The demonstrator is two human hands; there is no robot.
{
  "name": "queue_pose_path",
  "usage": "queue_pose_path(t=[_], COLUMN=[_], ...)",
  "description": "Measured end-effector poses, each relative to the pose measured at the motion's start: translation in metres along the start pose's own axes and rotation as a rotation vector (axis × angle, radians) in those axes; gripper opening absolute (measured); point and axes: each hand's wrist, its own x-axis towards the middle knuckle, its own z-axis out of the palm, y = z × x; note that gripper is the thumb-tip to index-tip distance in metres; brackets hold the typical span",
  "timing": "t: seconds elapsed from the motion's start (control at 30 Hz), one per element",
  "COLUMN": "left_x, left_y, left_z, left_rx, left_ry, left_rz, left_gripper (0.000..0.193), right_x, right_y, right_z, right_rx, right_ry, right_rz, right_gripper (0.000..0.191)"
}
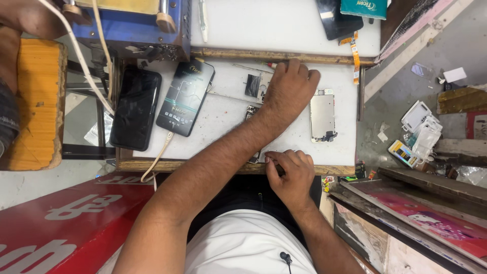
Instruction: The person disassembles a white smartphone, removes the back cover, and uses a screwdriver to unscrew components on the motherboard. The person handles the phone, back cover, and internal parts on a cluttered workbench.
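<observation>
- My left hand (pixel 289 89) reached across the white worktop (pixel 228 127), knuckles up and fingers curled down onto its far side; what lay under the palm I could not tell, nor whether the fingers gripped anything.
- Just beside that hand's thumb side lay a small opened phone part (pixel 253 84), dark and silver, flat on the worktop and touching my fingers' edge or nearly so.
- My right hand (pixel 290 175) sat at the near wooden edge of the worktop, fingers bunched together in a pinch around something small and dark; it was too hidden to name.
- A dismantled phone frame (pixel 322 116), pale and metallic, lay flat to the right of my left wrist, clear of both hands.
- A thin dark component (pixel 250 112) peeked out from under my left forearm.
- On the left of the worktop a black phone (pixel 135 108) lay face up, and just beside it a phone with a lit green-toned screen (pixel 184 97), tilted a little.
- A white cable (pixel 160 155) ran off the near edge from the lit phone.
- Beyond the worktop sat a blue machine (pixel 134 25) and, on a second white shelf, another dark phone (pixel 335 20).
- An orange flex ribbon (pixel 355 58) hung down from that shelf.
</observation>
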Motion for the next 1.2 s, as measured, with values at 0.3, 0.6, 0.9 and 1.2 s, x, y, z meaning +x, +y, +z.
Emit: queue_pose_path(t=[0.3, 0.6, 0.9, 1.2], left_x=[-0.036, -0.168, -0.208, -0.21], left_y=[0.009, -0.059, -0.056, -0.028], left_z=[-0.036, -0.121, -0.069, -0.031], left_rx=[-0.435, -0.769, -0.562, -1.055], left_ry=[0.236, 0.271, 0.139, 0.317], left_rz=[0.247, -0.514, -0.341, -0.338], left_gripper=[0.019, 0.017, 0.053, 0.077], right_x=[-0.002, 0.015, 0.027, 0.022], right_y=[0.004, -0.002, -0.001, 0.004], right_z=[0.0, -0.014, -0.008, 0.005], right_rx=[-0.026, 0.042, 0.135, 0.072], right_ry=[0.003, -0.132, -0.234, -0.14], right_rz=[-0.007, 0.059, 0.066, 0.012], right_gripper=[0.009, 0.008, 0.017, 0.019])
